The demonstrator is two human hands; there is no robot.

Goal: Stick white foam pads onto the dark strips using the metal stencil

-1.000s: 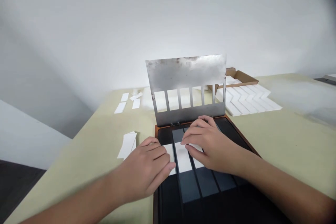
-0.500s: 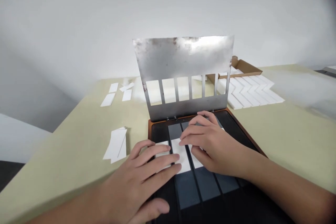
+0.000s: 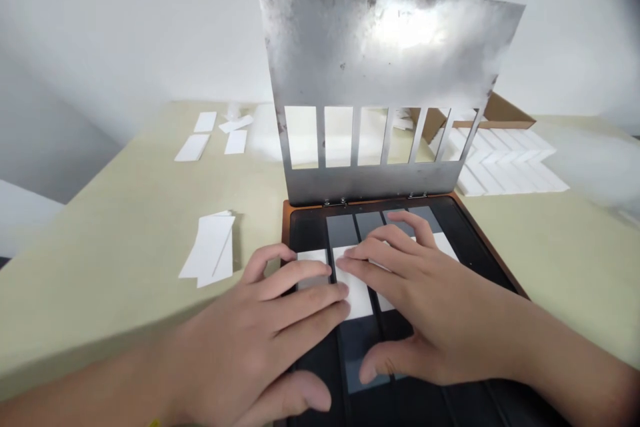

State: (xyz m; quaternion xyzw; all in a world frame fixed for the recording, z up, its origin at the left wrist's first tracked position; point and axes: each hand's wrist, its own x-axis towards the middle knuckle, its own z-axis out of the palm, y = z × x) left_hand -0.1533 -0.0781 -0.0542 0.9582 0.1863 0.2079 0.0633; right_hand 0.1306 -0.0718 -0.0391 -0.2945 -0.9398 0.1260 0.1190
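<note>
Fingertips (image 3: 310, 297) of our left hand (image 3: 255, 340) lie flat at the edge of the white strips (image 3: 357, 297) seated side by side on the grooved black board (image 3: 305, 227), while our right hand (image 3: 440, 307) spreads across the neighbouring strips, its thumb out on a dark grey panel (image 3: 367, 370). Neither hand is clamped on anything: the fingers of each are apart and simply press down from above. We judge the strips the likeliest trouble, since uneven pressure or a sideways drag of the fingers could skew one out of line or push it over a groove's edge. Behind them, the scuffed steel stencil plate (image 3: 380, 47) stands tilted on its hinges (image 3: 335, 201); a knock could bring it down across our fingers or shift the strips. Our left wrist passes near the loose stack of white strips (image 3: 207, 250) on the pale green table (image 3: 100, 293), so a careless sweep could scatter it, though the cardboard box (image 3: 505, 110) and herringbone-laid white tiles (image 3: 510, 170) sit well away.
</note>
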